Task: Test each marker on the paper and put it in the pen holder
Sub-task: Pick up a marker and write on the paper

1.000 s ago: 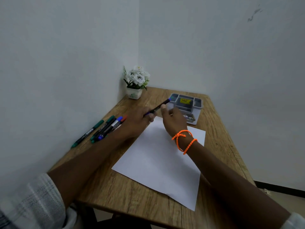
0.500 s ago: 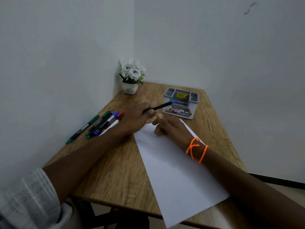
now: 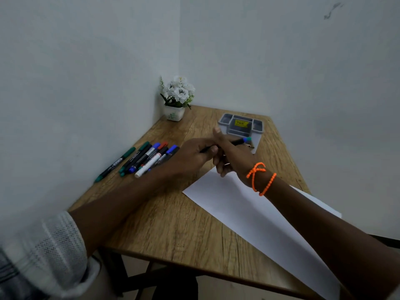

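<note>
One marker in hand, uncapping comes next

Desk [image 3: 164, 230] first: a wooden top pushed into a corner of two white walls. Across its right half lies the sheet of paper [image 3: 249, 215], blank where it shows, one corner hanging past the near edge. At the far edge, towards the right corner, stands the grey pen holder [image 3: 257, 135], with no marker visible in its compartments. A small pot of white flowers [image 3: 176, 96] fills the far left corner. Along the left edge lies a row of spare markers [image 3: 147, 158], green, blue and red caps, close together and untouched.

Both hands meet between that row and the holder. The left hand [image 3: 192, 153] pinches the tail of a black marker [image 3: 236, 142] between thumb and curled fingers. The right hand [image 3: 227, 152], orange cord at the wrist, curls round the middle of the barrel, thumb raised. The blue-green capped end points at the holder.

Judging by the cap in place, testing has not begun: the next move calls for pulling the cap off, then bringing the tip down to the paper
</note>
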